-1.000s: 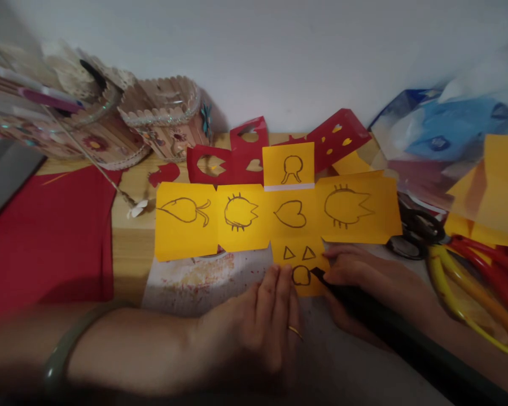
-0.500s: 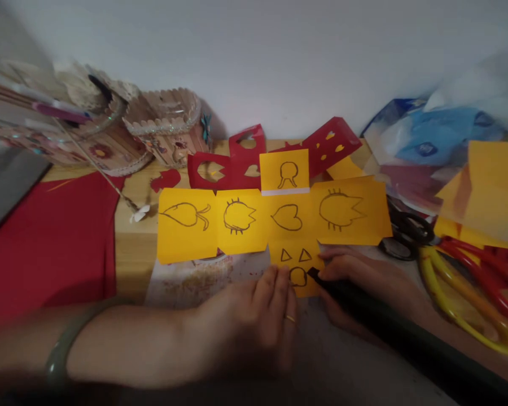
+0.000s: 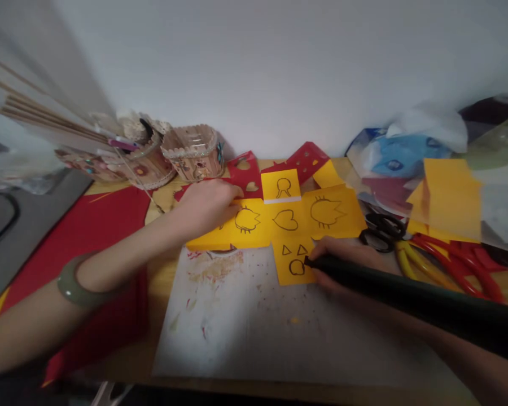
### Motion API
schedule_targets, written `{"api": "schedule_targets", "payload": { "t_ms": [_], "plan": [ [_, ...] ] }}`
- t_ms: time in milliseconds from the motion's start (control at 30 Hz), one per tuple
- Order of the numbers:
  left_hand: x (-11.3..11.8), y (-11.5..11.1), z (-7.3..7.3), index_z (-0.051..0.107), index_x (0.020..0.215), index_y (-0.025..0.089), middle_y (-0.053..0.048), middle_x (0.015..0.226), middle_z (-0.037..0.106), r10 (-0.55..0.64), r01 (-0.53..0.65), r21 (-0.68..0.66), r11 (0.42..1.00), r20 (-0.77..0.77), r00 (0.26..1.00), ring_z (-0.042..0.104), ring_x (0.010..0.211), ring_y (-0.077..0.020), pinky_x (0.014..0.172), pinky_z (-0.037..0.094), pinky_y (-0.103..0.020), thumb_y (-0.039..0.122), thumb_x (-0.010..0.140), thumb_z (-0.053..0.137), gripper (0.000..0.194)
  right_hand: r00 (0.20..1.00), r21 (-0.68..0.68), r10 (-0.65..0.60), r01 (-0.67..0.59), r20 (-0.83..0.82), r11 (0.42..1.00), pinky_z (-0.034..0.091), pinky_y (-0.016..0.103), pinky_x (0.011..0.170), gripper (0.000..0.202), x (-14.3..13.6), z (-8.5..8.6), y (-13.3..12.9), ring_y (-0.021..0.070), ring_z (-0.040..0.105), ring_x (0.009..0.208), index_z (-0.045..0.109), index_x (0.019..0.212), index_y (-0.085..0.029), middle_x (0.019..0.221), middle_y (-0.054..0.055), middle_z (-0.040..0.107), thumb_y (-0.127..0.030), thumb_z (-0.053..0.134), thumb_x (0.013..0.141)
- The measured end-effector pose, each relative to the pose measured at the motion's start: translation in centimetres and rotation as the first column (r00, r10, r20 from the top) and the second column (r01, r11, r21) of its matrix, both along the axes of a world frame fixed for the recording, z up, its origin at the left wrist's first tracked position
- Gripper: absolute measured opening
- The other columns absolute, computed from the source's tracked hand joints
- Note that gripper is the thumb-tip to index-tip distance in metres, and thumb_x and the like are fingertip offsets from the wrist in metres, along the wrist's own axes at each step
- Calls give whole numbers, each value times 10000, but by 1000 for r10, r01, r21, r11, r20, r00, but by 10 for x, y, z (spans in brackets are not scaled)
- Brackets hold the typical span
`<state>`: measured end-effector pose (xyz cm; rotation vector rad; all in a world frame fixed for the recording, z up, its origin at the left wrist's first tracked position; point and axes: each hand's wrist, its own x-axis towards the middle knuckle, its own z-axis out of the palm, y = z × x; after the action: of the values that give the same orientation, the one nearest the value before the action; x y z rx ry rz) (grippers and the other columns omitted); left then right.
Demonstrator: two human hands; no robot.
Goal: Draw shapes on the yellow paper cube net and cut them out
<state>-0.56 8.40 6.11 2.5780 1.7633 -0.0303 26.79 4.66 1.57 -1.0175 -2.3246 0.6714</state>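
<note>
A yellow paper cut-out [image 3: 285, 237] of joined panels, marked with black outlines, lies on a grey board [image 3: 245, 338]. My right hand [image 3: 342, 259] is closed round a thick black marker [image 3: 385, 279]. Its tip is at the rounded outline on the lowest panel, below two triangles. My left hand [image 3: 207, 206] lies over the left panel, next to the red paper cut-out [image 3: 248, 180] with shaped holes behind it. Its fingers are bent and mostly hidden, so whether they grip anything cannot be seen.
Two stick-covered holders [image 3: 192, 152] stand at the back left. Red paper sheets [image 3: 105, 237] lie at left. At right are black-handled scissors [image 3: 381, 231], red-handled scissors [image 3: 457, 265], folded yellow paper [image 3: 455, 197] and a blue-and-white package [image 3: 406, 152].
My left hand has left the lowest panel and moved up and left, over the left panel. The marker stays at the rounded outline. The view has shifted, showing more of the board.
</note>
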Motion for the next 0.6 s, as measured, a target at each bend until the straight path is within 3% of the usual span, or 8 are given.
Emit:
{"api": "schedule_targets", "payload": {
  "t_ms": [133,333,500,600],
  "plan": [
    [-5,-2,10,695,940,172,-64,926,697,-12,12,-39,999,12,1000,626,843,-196,698,438,-262,214,880,436,269,999,-88,50,-50,-4,995,517,264,531,140,5,3,2,169,655,650,573,870,-279,772,-22,689,-155,567,807],
    [-11,-16,30,689,841,173,-46,812,678,18,-18,-137,990,-4,1000,599,709,-181,592,364,-257,224,858,436,259,991,-257,135,-132,-5,957,503,283,637,68,9,11,4,176,626,778,557,960,-262,884,-4,652,-236,541,900],
    [-22,-35,24,683,671,197,17,619,629,-29,0,-385,923,-71,997,547,524,-116,466,300,-198,232,799,542,193,987,-297,161,-160,-21,941,459,279,608,71,9,15,8,169,593,719,561,942,-236,826,-7,624,-293,556,901],
    [-20,-47,23,671,635,170,-28,589,610,-22,-22,-319,947,-132,991,532,503,-144,442,254,-220,270,833,547,254,980,-315,188,-199,-65,928,477,302,708,104,11,15,12,191,602,839,579,972,-252,914,-3,636,-328,574,902]
  ]
}}
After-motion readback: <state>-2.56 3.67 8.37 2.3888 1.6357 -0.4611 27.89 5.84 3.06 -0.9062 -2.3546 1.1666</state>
